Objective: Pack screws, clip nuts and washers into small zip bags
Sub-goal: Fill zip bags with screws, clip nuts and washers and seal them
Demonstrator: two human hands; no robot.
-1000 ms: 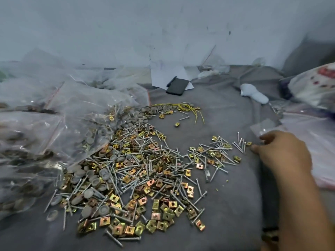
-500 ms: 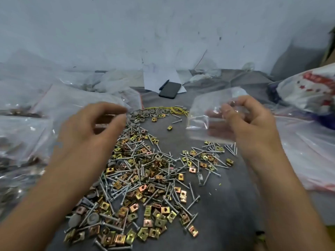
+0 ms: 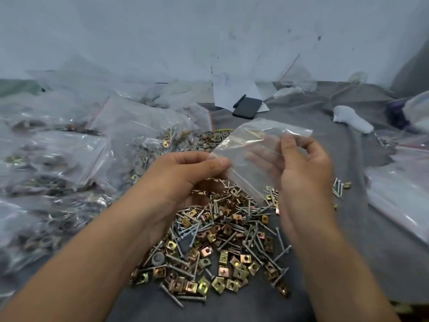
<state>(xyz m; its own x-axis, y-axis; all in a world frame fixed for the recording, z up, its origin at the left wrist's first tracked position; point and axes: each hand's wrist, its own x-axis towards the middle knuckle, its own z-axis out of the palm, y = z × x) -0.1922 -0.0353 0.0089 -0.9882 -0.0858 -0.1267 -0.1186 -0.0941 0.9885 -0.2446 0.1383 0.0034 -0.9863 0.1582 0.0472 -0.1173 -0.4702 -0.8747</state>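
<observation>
Both hands have come together since a moment ago: the left hand (image 3: 185, 175) now pinches the left edge of the small clear zip bag (image 3: 253, 154) that the right hand (image 3: 304, 168) pinches too. Below, near, lie mixed screws (image 3: 253, 249) and clip nuts (image 3: 206, 251); washers (image 3: 210, 141) lie farther, beside filled bags (image 3: 69, 154) left.

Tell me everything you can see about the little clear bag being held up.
The zip bag is small, clear, glossy plastic, slightly crumpled and apparently empty. It is held tilted in the air above the pile of screws and clip nuts. The left hand pinches its left edge; the right hand pinches the right side, fingers showing through the plastic.
</observation>
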